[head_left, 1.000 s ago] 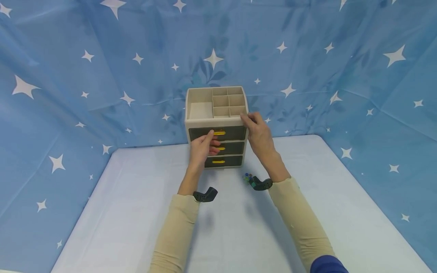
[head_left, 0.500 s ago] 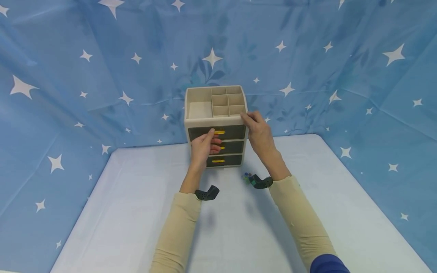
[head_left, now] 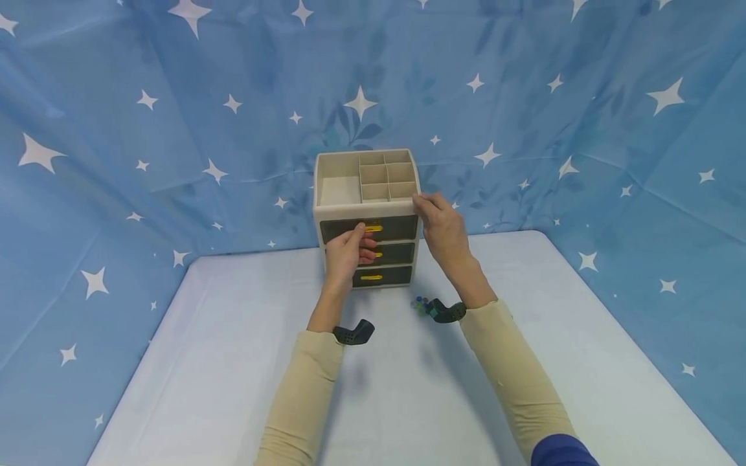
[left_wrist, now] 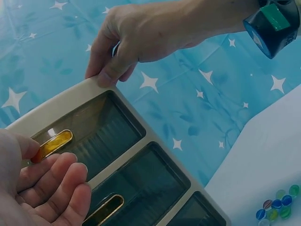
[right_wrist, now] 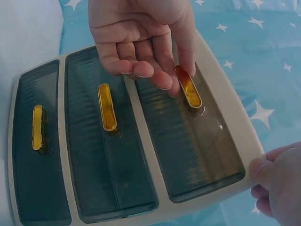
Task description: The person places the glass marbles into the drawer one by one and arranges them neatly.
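Note:
A cream desktop organizer [head_left: 367, 210] stands upright at the back of the table, with three dark see-through drawers one above another. My left hand [head_left: 342, 257] is at the top drawer [head_left: 403, 228], thumb and index finger pinching one end of its yellow handle [right_wrist: 191, 93]. That drawer looks closed. The other fingers are loosely curled below the handle, in front of the middle drawer [right_wrist: 136, 179]. With my right hand [head_left: 445, 232] I hold the organizer's upper right front corner, thumb on the front and fingers around the side.
Several glass marbles [left_wrist: 278, 202] lie on the white tabletop [head_left: 233, 362] by the organizer's right front, close under the right wrist camera [head_left: 447, 312]. The organizer's top has open compartments [head_left: 387, 173]. A blue star-patterned cloth [head_left: 175, 129] hangs behind and at both sides.

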`<action>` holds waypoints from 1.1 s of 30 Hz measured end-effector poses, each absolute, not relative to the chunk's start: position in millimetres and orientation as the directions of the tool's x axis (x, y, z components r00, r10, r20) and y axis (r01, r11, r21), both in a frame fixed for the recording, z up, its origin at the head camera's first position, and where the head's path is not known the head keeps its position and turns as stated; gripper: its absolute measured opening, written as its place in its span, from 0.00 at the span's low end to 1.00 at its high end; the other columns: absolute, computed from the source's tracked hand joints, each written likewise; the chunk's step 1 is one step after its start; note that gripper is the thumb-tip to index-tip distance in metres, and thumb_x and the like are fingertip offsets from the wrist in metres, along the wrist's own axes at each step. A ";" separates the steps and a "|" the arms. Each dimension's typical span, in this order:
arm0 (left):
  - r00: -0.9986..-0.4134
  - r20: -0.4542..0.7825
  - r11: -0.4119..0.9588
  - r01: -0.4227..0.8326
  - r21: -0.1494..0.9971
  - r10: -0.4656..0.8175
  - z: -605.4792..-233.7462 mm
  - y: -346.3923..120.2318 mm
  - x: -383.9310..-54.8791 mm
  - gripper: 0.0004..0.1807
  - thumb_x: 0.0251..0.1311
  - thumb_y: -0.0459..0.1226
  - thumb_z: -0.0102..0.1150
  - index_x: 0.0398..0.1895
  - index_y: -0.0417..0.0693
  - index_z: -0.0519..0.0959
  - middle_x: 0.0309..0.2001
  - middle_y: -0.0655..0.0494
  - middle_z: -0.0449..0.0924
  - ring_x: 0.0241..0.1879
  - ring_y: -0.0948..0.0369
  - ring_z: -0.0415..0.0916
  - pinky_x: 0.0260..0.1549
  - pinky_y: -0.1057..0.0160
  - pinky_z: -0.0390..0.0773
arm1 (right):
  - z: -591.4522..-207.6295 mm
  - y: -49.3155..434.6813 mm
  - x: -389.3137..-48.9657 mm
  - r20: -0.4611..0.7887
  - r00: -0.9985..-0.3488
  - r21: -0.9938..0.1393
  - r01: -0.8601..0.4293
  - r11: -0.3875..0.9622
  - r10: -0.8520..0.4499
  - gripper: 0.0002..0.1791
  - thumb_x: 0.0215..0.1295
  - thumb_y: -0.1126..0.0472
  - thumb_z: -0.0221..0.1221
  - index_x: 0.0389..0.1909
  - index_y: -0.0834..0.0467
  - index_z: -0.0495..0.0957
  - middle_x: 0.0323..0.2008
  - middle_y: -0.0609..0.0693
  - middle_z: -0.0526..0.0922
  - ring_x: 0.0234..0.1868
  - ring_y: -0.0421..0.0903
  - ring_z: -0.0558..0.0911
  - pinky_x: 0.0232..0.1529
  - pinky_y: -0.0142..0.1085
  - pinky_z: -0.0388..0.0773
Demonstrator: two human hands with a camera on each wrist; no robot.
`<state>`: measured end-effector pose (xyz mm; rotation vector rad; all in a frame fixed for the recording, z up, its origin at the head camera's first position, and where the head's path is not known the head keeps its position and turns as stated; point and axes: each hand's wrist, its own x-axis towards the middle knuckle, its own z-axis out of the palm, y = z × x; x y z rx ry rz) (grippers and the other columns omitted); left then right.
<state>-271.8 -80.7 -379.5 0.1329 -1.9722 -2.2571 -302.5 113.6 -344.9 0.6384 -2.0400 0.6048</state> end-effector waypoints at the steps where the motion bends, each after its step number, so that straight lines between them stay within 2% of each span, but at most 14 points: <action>1: -0.986 0.027 -0.132 0.050 0.990 -0.166 -380.0 -80.5 -271.7 0.25 0.71 0.51 0.56 0.45 0.34 0.83 0.27 0.57 0.83 0.21 0.63 0.80 0.26 0.68 0.82 | -345.2 113.6 -302.4 0.858 -0.470 -0.171 -0.641 0.748 -0.206 0.11 0.69 0.66 0.59 0.48 0.66 0.84 0.43 0.60 0.84 0.46 0.57 0.87 0.48 0.43 0.84; 9: -0.983 0.032 -0.145 0.059 0.988 -0.182 -381.4 -79.8 -269.7 0.23 0.71 0.48 0.56 0.42 0.34 0.84 0.25 0.57 0.83 0.20 0.64 0.79 0.25 0.68 0.82 | -347.1 114.2 -302.4 0.861 -0.465 -0.164 -0.636 0.754 -0.206 0.10 0.67 0.67 0.61 0.46 0.66 0.84 0.42 0.60 0.85 0.45 0.57 0.87 0.47 0.43 0.84; 20: -0.981 0.054 -0.137 0.081 0.987 -0.185 -383.6 -79.8 -262.8 0.24 0.69 0.50 0.57 0.40 0.34 0.85 0.24 0.58 0.83 0.19 0.64 0.80 0.27 0.66 0.83 | -342.8 114.6 -302.8 0.861 -0.462 -0.159 -0.643 0.749 -0.213 0.10 0.72 0.67 0.57 0.45 0.66 0.85 0.40 0.61 0.84 0.42 0.58 0.87 0.42 0.47 0.85; 33: -0.981 0.073 -0.148 0.100 0.984 -0.179 -384.7 -78.9 -251.8 0.24 0.70 0.49 0.57 0.41 0.32 0.84 0.24 0.59 0.84 0.20 0.64 0.80 0.27 0.68 0.83 | -341.2 114.3 -302.3 0.853 -0.480 -0.172 -0.630 0.757 -0.206 0.09 0.70 0.69 0.58 0.45 0.66 0.85 0.40 0.61 0.85 0.44 0.57 0.87 0.45 0.45 0.85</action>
